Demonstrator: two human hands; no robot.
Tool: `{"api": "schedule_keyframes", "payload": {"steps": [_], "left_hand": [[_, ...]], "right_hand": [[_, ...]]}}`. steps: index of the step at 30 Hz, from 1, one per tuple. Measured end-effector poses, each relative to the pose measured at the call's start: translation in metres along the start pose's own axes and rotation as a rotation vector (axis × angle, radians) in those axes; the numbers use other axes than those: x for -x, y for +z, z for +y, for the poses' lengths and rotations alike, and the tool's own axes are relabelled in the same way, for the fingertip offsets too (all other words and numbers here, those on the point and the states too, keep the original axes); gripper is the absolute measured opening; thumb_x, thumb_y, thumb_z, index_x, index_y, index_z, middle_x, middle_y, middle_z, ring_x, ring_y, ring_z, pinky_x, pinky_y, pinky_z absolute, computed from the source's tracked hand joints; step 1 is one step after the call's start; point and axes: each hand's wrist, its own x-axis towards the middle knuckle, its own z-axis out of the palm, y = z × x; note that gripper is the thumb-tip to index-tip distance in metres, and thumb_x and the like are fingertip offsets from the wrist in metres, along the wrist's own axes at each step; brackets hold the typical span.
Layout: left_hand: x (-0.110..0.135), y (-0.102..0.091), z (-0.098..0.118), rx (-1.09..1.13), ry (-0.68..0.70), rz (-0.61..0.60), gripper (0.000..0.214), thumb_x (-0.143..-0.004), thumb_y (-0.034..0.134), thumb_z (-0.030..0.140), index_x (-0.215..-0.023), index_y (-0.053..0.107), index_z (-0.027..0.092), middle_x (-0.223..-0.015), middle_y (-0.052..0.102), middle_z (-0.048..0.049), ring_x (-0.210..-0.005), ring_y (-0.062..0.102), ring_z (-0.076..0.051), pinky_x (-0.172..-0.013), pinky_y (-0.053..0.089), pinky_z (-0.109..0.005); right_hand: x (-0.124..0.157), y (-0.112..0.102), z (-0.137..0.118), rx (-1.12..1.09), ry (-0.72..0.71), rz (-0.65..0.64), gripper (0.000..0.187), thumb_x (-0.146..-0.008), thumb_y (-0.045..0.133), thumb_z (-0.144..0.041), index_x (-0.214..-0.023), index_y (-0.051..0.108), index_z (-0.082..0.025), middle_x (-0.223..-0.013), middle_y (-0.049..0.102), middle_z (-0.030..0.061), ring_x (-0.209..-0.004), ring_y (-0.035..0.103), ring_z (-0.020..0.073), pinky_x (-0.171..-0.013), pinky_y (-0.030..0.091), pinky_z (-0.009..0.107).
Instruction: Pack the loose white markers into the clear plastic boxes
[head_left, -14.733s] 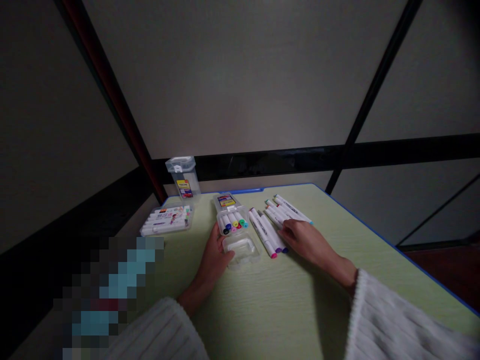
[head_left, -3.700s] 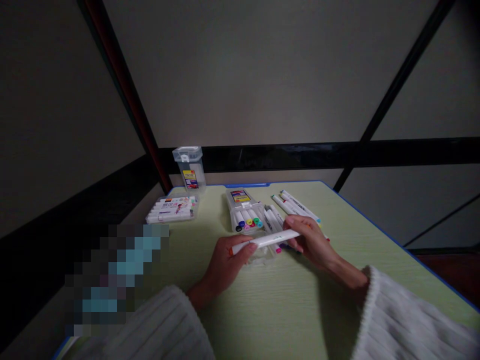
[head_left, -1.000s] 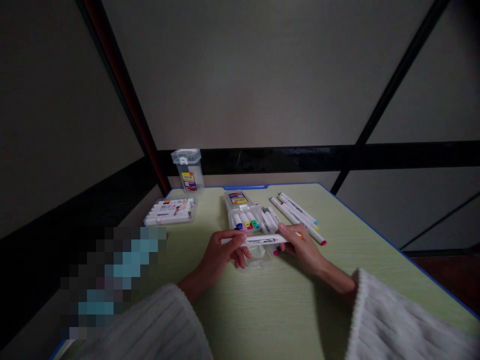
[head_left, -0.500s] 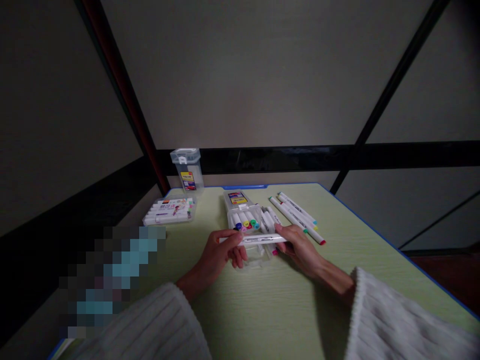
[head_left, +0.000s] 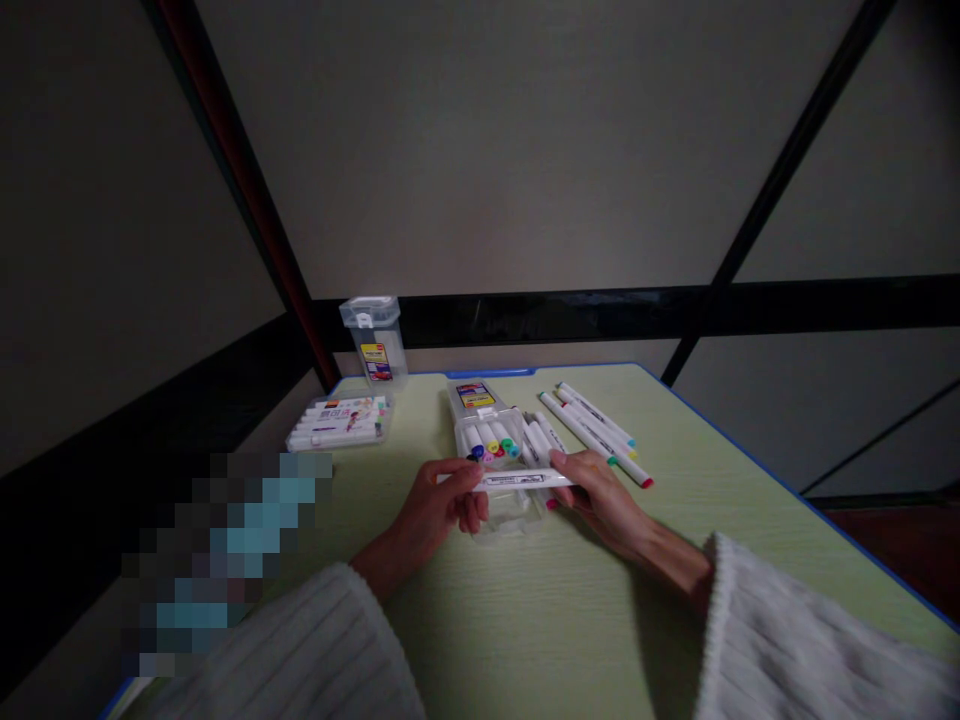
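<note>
A white marker (head_left: pixel 521 479) with black print lies level between my two hands. Its left end is pinched by my left hand (head_left: pixel 442 505), and its right end by my right hand (head_left: pixel 596 497). Just beyond it, a clear plastic case (head_left: pixel 480 398) lies on its side with several markers inside, their coloured ends facing me. The case's clear lid (head_left: pixel 508 515) shows partly below the held marker. Beside the case, several loose white markers (head_left: pixel 546 434) lie partly hidden behind my right hand.
Further right, several markers (head_left: pixel 596 432) lie side by side on the pale green table (head_left: pixel 540 620). At the back left stands an upright clear box (head_left: pixel 375 342). A flat clear case of white markers (head_left: pixel 339 422) rests in front of it. A blurred patch covers the left edge.
The held marker has rolled slightly, so its print shows differently. Both hands stay in nearly the same place.
</note>
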Motion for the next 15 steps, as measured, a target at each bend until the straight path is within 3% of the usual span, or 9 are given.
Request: {"api": "schedule_keyframes", "payload": {"steps": [15], "left_hand": [[-0.0028,-0.0027,-0.0020,0.030,0.011,-0.001,0.032,-0.057,0.068,0.041,-0.053,0.055,0.012,-0.038,0.053,0.0023,-0.028,0.041,-0.005,-0.031,0.026,-0.017]], "right_hand": [[-0.0001,0.0013,0.0003,0.024,-0.020,-0.035,0.053,-0.070,0.052,-0.061,-0.040,0.047,-0.017,-0.032,0.026,-0.0073,-0.034,0.019,0.0053,-0.037,0.011,0.024]]}}
